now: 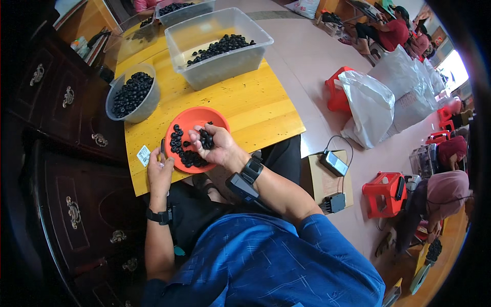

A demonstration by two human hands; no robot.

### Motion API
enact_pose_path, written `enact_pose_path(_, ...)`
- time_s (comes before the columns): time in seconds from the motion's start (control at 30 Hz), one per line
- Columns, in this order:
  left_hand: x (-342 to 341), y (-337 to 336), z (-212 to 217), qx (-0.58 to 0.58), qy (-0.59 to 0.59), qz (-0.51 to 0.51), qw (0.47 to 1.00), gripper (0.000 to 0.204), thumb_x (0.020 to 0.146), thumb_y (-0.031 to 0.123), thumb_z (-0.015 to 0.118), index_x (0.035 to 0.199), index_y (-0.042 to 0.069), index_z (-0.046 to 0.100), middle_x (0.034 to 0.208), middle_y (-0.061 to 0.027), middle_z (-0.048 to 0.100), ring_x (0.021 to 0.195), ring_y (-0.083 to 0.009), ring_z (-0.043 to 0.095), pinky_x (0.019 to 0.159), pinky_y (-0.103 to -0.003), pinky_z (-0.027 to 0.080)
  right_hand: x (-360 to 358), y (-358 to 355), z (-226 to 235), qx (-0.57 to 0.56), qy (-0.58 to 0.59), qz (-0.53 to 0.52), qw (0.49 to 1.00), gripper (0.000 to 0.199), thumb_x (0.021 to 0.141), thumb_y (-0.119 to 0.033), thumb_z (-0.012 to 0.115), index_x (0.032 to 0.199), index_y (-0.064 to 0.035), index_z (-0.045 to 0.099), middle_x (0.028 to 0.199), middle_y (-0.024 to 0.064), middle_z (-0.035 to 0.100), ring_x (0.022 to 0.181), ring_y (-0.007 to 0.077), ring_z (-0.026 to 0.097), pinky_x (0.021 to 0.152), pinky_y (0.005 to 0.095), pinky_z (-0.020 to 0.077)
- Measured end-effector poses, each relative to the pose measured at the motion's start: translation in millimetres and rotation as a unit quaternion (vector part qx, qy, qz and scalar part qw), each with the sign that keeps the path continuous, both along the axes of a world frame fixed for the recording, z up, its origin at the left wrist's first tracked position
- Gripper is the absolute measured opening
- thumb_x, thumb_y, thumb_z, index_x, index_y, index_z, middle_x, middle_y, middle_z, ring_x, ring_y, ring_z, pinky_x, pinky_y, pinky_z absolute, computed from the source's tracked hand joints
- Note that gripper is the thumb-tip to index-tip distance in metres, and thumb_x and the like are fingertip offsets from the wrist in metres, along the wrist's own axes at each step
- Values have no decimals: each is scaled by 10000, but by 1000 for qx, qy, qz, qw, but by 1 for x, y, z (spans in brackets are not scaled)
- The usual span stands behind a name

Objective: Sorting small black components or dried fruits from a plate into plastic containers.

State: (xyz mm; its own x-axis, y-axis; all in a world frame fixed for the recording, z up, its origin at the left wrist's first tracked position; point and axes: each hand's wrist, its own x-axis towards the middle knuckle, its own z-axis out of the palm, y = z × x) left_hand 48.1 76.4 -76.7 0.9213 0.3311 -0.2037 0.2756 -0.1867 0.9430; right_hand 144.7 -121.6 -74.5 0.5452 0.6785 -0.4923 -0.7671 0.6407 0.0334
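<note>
Blue shirt cloth (286, 261) covers my front, nearest the view. Beyond it, my right hand (222, 147) is turned palm up over the orange bowl (193, 118), fingers curled around a small cluster of black pieces (206, 139) that sits between them and the palm. More loose pieces (190, 159) lie in the bowl, below and to the left of that grip. My left hand (160, 174) is at the bowl's left rim; I cannot tell whether its fingers pinch anything. On the yellow table (255, 105), a round tub (142, 114) heaped with black pieces stands past the bowl to the left, and a large clear bin (222, 70) farther off holds others.
</note>
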Motion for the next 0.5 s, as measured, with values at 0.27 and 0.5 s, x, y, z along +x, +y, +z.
enact_pose_path(0.27,-11,-12,29,39,-185,-8,982,479,901,1,633,1345,-31,456,1241,-122,580,1090,-151,580,909,-278,483,-8,4,2,-27,-33,5,999,137,1029,-238,494,1071,-112,525,999,72,652,668,101,577,480,210,457)
enact_pose_path(0.5,-26,-43,72,50,-162,-70,983,377,901,5,649,1263,-22,549,1036,-56,639,909,-81,590,800,-227,482,-25,7,20,-32,-49,4,998,177,1013,-220,519,1107,-92,597,948,41,648,699,96,595,528,217,466)
